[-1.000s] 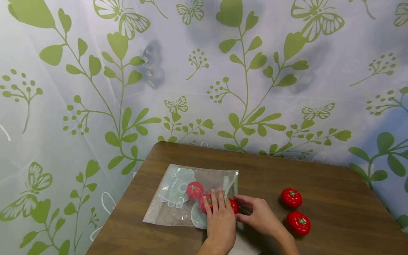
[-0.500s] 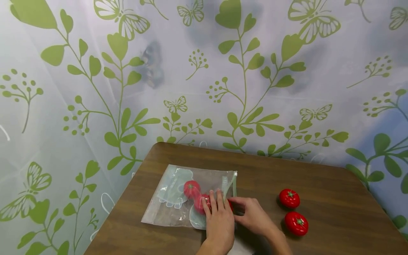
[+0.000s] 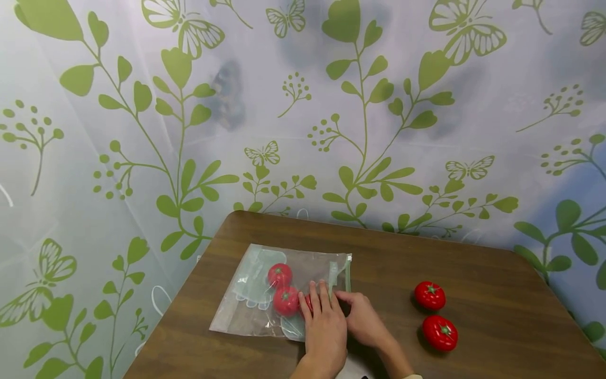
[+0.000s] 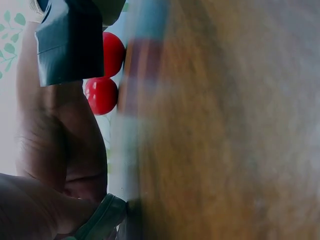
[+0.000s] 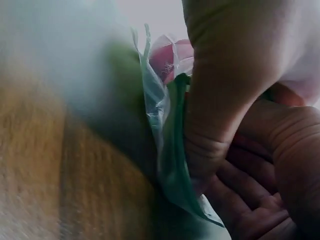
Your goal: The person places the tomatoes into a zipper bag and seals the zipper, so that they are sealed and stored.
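Observation:
A clear zip bag [image 3: 227,318] with a pale green print lies on the table. Two red tomatoes, one farther [image 3: 280,275] and one nearer [image 3: 285,301], show through its plastic. Under the left fingers, a third tomato [image 3: 309,301] is partly covered. My left hand [image 3: 325,331] lies across the bag near its mouth; in the left wrist view its thumb hooks at the green rim [image 4: 106,216]. My right hand [image 3: 365,321] reaches into the mouth from the right, its fingertips hidden behind the left hand. The right wrist view shows the green zip edge [image 5: 175,125] close against the hands.
Two loose red tomatoes, one behind [image 3: 430,295] and one in front [image 3: 440,332], sit on the brown wooden table [image 3: 379,252] right of the hands. A curtain [image 3: 293,121] with green leaves and butterflies hangs behind the table.
The third tomato has moved left from the bag's mouth to deeper inside, with my right hand following. The other two bagged tomatoes have shifted left. My left hand has stayed almost in place.

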Available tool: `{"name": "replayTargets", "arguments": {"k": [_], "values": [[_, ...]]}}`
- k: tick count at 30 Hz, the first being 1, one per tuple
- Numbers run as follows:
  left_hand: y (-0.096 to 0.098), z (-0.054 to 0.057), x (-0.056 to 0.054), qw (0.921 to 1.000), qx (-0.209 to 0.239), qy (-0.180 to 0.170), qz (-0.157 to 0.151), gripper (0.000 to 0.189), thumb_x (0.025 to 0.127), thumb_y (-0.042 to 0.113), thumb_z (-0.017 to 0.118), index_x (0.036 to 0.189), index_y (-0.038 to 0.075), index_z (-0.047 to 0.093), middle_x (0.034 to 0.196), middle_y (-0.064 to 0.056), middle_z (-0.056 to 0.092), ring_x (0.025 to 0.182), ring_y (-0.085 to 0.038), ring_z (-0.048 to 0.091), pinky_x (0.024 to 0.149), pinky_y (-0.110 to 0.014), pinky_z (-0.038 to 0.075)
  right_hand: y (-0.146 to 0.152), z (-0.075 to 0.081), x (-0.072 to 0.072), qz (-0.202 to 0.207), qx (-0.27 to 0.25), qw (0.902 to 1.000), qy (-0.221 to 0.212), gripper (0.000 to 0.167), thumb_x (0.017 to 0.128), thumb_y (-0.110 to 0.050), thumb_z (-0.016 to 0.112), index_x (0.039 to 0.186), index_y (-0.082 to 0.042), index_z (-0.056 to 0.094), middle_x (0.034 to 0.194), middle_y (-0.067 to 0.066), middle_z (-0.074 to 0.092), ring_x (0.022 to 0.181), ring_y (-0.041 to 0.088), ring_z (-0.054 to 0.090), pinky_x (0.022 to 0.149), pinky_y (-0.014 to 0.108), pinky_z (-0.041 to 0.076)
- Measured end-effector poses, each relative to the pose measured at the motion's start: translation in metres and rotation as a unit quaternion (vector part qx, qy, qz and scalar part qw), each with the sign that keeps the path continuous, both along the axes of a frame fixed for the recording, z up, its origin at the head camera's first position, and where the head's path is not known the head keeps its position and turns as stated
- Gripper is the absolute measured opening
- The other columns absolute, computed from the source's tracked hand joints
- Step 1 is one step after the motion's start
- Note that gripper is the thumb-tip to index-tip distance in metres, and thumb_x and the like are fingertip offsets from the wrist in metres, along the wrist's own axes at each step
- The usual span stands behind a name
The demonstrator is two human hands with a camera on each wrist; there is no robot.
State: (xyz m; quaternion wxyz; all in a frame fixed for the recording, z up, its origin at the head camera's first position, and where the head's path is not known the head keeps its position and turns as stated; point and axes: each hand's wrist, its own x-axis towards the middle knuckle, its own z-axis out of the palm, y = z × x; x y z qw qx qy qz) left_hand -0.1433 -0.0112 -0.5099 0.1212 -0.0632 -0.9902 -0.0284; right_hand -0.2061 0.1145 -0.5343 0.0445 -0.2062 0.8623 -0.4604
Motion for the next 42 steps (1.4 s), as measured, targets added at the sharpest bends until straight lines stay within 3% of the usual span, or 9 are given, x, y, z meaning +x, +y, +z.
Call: {"name": "replayTargets", "arguments": {"k": [3,7,10,15,22,25,31,37,42], "values": [[0.0,0.0,0.0,1.0,-0.001,-0.003,0.0,0.079,0.08,0.027,0.095,0.148,0.001,0.065,0.164,-0.022,0.053,0.157,-0.047,0.044,0.125,-0.072,0.033,0.001,0.002,0.001,0.001,0.008,1.0,0.001,0.051,0.084,-0.007,0.09,0.134,-0.012,0.079,0.131,-0.001,0.08,0.123,0.013,0.071,0.107,0.027,0.055],[0.003,0.002,0.001,0.9999,0.007,-0.014,0.003,0.059,0.094,0.021,0.083,0.147,0.003,0.066,0.164,-0.021,0.054,0.158,-0.045,0.044,0.126,-0.071,0.033,0.013,0.009,0.004,0.013,0.038,0.999,0.021,0.052,0.086,-0.015,0.092,0.135,-0.01,0.078,0.133,0.003,0.079,0.124,0.019,0.073,0.109,0.034,0.058],[0.004,0.005,0.001,0.9994,0.008,-0.034,0.003,0.052,0.1,0.021,0.076,0.148,0.005,0.067,0.165,-0.02,0.053,0.16,-0.045,0.041,0.127,-0.071,0.031,0.027,0.017,0.007,0.039,0.017,0.9991,-0.002,0.051,0.092,-0.022,0.09,0.138,-0.006,0.075,0.138,0.011,0.077,0.125,0.026,0.075,0.107,0.038,0.06],[0.004,0.007,0.001,0.9986,0.001,-0.053,0.001,0.053,0.098,0.027,0.08,0.147,0.009,0.069,0.167,-0.02,0.051,0.161,-0.044,0.039,0.127,-0.072,0.029,0.054,0.033,0.011,0.055,-0.023,0.9966,-0.057,0.055,0.097,-0.025,0.087,0.143,0.0,0.069,0.143,0.02,0.072,0.128,0.038,0.074,0.103,0.043,0.062],[0.005,0.007,0.002,0.9987,0.004,-0.052,0.004,0.052,0.096,0.021,0.081,0.146,0.009,0.07,0.166,-0.02,0.052,0.161,-0.045,0.04,0.127,-0.072,0.03,0.087,0.053,0.026,0.019,0.004,0.9983,-0.056,0.06,0.094,-0.028,0.089,0.144,-0.002,0.069,0.144,0.019,0.072,0.129,0.037,0.074,0.104,0.043,0.061],[0.005,0.005,0.003,0.9991,0.004,-0.042,0.005,0.052,0.095,0.02,0.082,0.145,0.009,0.07,0.166,-0.02,0.053,0.16,-0.045,0.041,0.127,-0.071,0.031,0.101,0.061,0.033,0.009,0.012,0.9984,-0.055,0.061,0.094,-0.03,0.089,0.146,-0.005,0.069,0.145,0.018,0.072,0.131,0.036,0.073,0.103,0.036,0.062],[0.005,0.003,0.006,0.9998,0.009,-0.01,0.011,0.046,0.094,0.016,0.08,0.139,0.01,0.074,0.162,-0.019,0.056,0.157,-0.044,0.045,0.125,-0.07,0.035,0.126,0.072,0.043,-0.007,0.023,0.9987,-0.044,0.06,0.093,-0.03,0.089,0.147,-0.01,0.069,0.146,0.016,0.072,0.13,0.021,0.074,0.099,0.02,0.059],[0.004,0.004,0.008,0.9995,0.019,-0.022,0.01,0.047,0.094,0.015,0.081,0.14,0.01,0.073,0.164,-0.018,0.056,0.157,-0.044,0.045,0.126,-0.07,0.034,0.15,0.077,0.055,-0.035,0.031,0.9974,-0.055,0.061,0.093,-0.027,0.089,0.147,-0.007,0.068,0.146,0.02,0.071,0.122,-0.007,0.069,0.092,0.023,0.062],[0.003,0.006,0.008,0.9993,0.02,-0.03,0.01,0.051,0.092,0.016,0.084,0.141,0.01,0.073,0.164,-0.018,0.055,0.158,-0.044,0.044,0.126,-0.071,0.033,0.172,0.081,0.063,-0.087,0.079,0.9894,-0.085,0.063,0.094,-0.033,0.088,0.15,-0.012,0.067,0.149,0.013,0.071,0.119,-0.018,0.061,0.091,0.022,0.061]]}}
